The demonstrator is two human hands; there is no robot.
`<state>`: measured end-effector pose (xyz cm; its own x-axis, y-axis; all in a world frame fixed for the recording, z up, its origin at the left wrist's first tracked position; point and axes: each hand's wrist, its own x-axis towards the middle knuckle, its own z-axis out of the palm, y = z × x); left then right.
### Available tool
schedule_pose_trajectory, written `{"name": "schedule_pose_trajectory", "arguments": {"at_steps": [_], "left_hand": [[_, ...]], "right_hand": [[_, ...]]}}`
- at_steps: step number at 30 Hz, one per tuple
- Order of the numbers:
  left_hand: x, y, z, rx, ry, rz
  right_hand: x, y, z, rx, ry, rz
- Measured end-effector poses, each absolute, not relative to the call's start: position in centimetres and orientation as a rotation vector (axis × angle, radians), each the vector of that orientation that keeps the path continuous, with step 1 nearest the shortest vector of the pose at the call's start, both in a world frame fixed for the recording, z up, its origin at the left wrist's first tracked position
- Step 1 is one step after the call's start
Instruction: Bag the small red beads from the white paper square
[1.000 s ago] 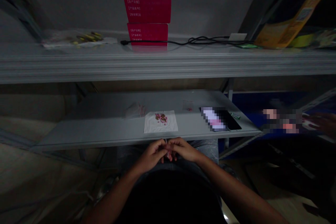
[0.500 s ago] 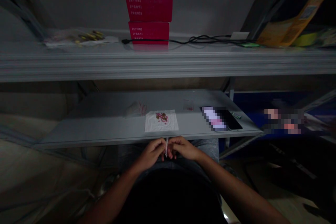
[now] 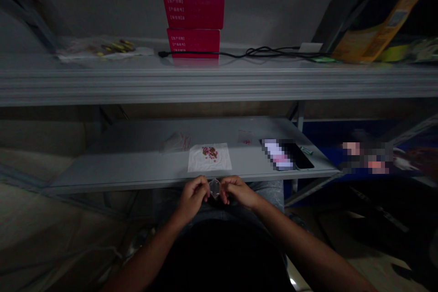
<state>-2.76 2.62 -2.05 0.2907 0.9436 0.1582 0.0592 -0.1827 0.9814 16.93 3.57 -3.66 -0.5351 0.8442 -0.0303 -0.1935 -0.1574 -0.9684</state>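
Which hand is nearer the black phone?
Right. In the picture, the right hand is below and left of the black phone; the left hand is farther left, across the held clear bag.

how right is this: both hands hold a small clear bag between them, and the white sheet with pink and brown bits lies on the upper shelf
One slip: in the head view, the white sheet with pink and brown bits lies on the lower shelf, not the upper shelf. The left hand and right hand do hold a small clear bag between them.
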Motion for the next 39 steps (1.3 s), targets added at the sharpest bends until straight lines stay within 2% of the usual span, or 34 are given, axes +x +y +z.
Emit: {"name": "schedule_pose_trajectory", "arguments": {"at_steps": [4, 7, 10, 17, 25, 33, 39], "left_hand": [[-3.2, 2.3, -2.0, 1.844, 0.962, 1.242], [-3.1, 2.1, -2.4, 1.991, 0.891, 1.083], [-2.9, 2.0, -2.8, 1.985, 0.921, 0.967], [-2.9, 2.5, -2.6, 1.856, 0.942, 1.051], [-3.0, 2.8, -2.3, 1.572, 0.959, 1.013], [-2.6, 2.0, -2.2, 1.806, 0.797, 0.789], [-3.1, 2.4, -1.9, 1.79, 0.88, 0.806]], "right_hand": [[17.2, 3.7, -3.6, -0.766, -1.348, 1.785], [17.4, 3.7, -3.5, -0.767, -1.355, 1.798], [17.5, 3.7, -3.4, -0.778, -1.373, 1.788], [17.6, 3.7, -2.7, -0.784, -1.413, 1.754], [17.9, 2.4, -0.2, -0.754, -1.654, 1.419], [17.6, 1.5, -0.2, -0.871, -2.262, 0.918], [17.7, 1.9, -0.3, -0.867, -2.235, 0.915]]}}
